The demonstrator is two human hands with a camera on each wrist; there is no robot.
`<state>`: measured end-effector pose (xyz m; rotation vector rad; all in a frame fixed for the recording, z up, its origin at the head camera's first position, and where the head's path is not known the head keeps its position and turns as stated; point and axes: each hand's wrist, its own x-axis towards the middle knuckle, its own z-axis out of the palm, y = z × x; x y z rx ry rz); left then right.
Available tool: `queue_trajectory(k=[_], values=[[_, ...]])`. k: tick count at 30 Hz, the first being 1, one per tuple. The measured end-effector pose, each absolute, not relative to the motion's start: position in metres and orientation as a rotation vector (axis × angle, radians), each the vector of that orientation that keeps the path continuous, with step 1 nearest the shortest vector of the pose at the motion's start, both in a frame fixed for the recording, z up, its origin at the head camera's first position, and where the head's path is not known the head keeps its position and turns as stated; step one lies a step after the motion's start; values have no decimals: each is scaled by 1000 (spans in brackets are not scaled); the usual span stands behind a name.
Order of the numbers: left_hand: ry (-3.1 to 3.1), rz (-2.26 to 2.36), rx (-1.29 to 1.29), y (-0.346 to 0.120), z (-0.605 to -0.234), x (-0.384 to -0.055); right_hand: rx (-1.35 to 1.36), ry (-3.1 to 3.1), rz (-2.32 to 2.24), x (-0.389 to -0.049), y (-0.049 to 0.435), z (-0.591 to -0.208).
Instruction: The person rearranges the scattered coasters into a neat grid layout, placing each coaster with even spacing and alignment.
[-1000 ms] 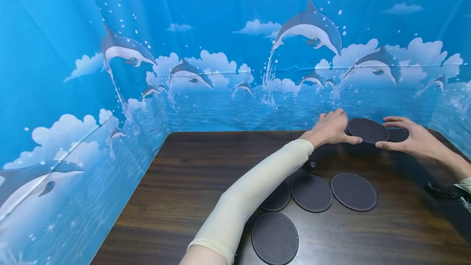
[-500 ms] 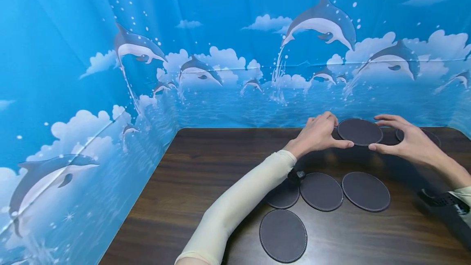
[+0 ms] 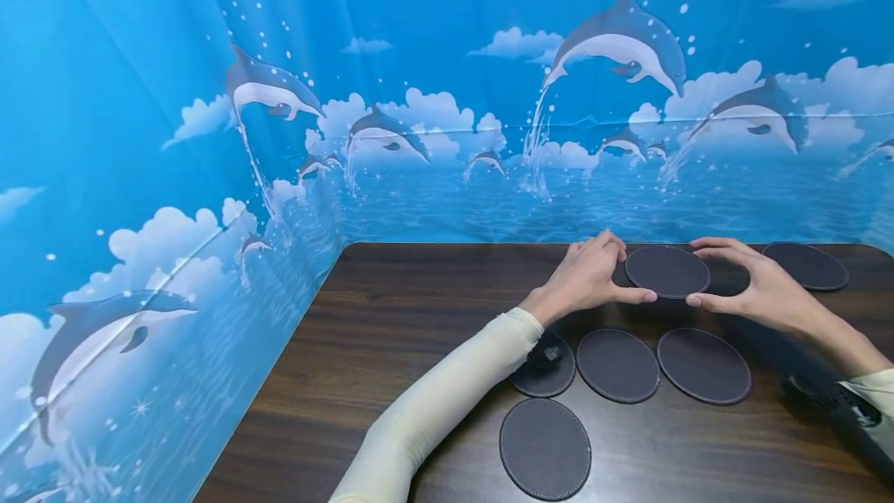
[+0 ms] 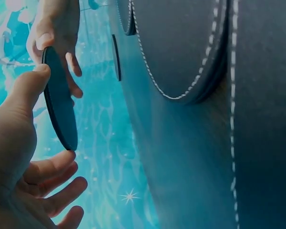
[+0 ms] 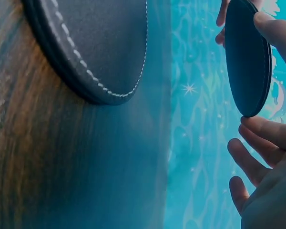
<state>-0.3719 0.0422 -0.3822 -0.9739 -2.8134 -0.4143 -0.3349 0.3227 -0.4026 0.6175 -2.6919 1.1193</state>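
Note:
Between both hands a round dark coaster [image 3: 667, 272] with a stitched rim is held by its edges, tilted above the far part of the table. My left hand [image 3: 583, 274] pinches its left side between thumb and fingers. On the opposite side, my right hand [image 3: 757, 286] grips the rim the same way. In the left wrist view the held coaster [image 4: 62, 105] appears nearly edge-on, thumb on one rim and a fingertip on the other. The right wrist view shows the coaster's flat underside [image 5: 248, 62], raised off the wooden table.
Matching coasters lie on the dark wooden table [image 3: 391, 317]: a middle one [image 3: 618, 365], one to its right [image 3: 704, 365], a front one [image 3: 545, 449] and a far right one [image 3: 805, 265]. Another [image 3: 541, 383] is partly behind the left wrist. A dolphin-print curtain [image 3: 419, 99] borders the table.
Both hands have carried the held coaster leftward and lower, toward the row of coasters. The far right coaster, partly covered before, now shows almost whole. The head view has turned slightly.

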Motion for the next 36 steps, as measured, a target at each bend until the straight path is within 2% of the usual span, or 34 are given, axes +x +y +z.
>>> queue_trajectory(k=[15,36], values=[[-2778,-376,-1114,12,-373,-353,736,-2655,1116,-323,310,-402],[-2715,-166,-1318,-30,-375,-288,1057,-2547,1118,-265,278,-414]])
